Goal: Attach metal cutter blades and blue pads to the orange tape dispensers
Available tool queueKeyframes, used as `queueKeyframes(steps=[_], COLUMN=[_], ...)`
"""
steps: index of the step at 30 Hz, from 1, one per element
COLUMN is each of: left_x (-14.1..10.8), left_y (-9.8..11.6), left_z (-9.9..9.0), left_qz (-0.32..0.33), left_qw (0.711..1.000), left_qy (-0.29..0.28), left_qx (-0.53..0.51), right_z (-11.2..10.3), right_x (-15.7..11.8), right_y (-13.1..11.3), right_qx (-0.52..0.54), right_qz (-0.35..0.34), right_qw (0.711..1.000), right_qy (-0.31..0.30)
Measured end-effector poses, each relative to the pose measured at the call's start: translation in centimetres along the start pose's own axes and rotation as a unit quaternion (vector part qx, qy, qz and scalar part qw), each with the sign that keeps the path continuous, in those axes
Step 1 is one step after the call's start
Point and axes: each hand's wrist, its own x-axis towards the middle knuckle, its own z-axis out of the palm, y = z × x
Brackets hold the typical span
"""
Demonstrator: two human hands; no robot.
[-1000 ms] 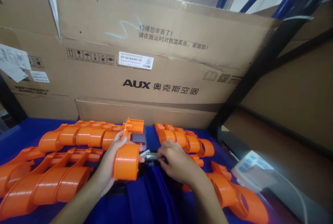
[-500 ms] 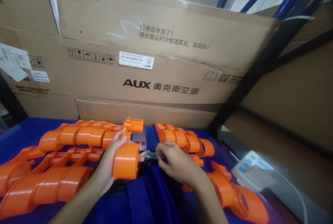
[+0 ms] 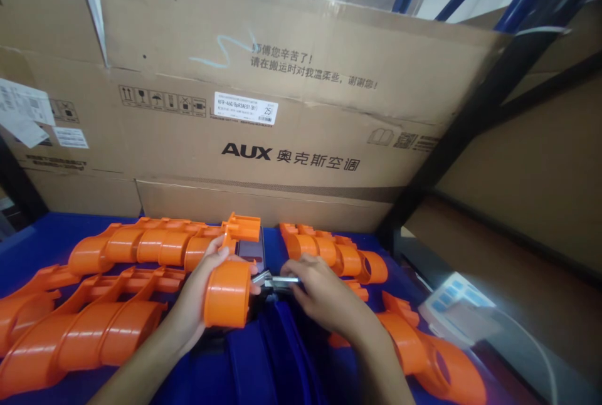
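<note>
My left hand (image 3: 197, 286) is closed around an orange plastic part (image 3: 229, 292), which has a wide ring-shaped lower end and a ribbed block at its top. To its right, my right hand (image 3: 315, 283) has its fingers closed at the right end of a slim silver metal tool (image 3: 281, 281). The tool's exact kind does not show. Its left end lies close to my left fingertips, and my right fingers hide its right end. Dark blue folded material (image 3: 263, 355) lies below both hands.
Rows of similar orange parts (image 3: 94, 330) lie on the blue surface (image 3: 61, 223) at left, with more orange parts (image 3: 348, 257) at right. A phone-like object (image 3: 251, 250) lies behind my left hand. A cardboard box (image 3: 301, 123) stands behind. A white-and-blue device (image 3: 456, 305) sits at right.
My right fingers have shifted slightly and are now at the silver tool, more of which shows between the hands. My left hand and the orange part have barely moved.
</note>
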Motion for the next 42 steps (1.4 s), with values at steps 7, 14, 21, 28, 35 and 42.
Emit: queueKeyframes(steps=[7,14,21,28,35,42], left_x=[0.0,0.2,0.7,1.9,1.8,1.1], left_y=[-0.3,-0.9,-2.6,-3.6,-4.3,-3.9], left_z=[-0.1,-0.5,-1.5,-2.0,-2.0,-1.2], left_qz=[-0.001,-0.012,0.046,0.075,0.131,0.086], left_qw=[1.000,1.000,0.997,0.993,0.984,0.992], left_qy=[-0.003,-0.015,-0.068,-0.084,-0.082,-0.046], left_qx=[0.000,0.013,-0.007,0.016,0.086,0.076], right_z=[-0.4,-0.8,1.8,2.2,2.6,2.5], right_x=[0.4,0.6,1.3,2.0,1.9,1.7], right_y=[0.0,-1.4,-3.2,-3.3,-2.9,-3.0], right_qx=[0.011,0.194,0.414,0.439,0.406,0.381], right_qz=[-0.031,-0.029,0.011,0.035,0.053,0.039], right_qw=[0.999,0.958,0.851,0.824,0.829,0.848], right_qy=[0.043,0.210,0.324,0.357,0.381,0.366])
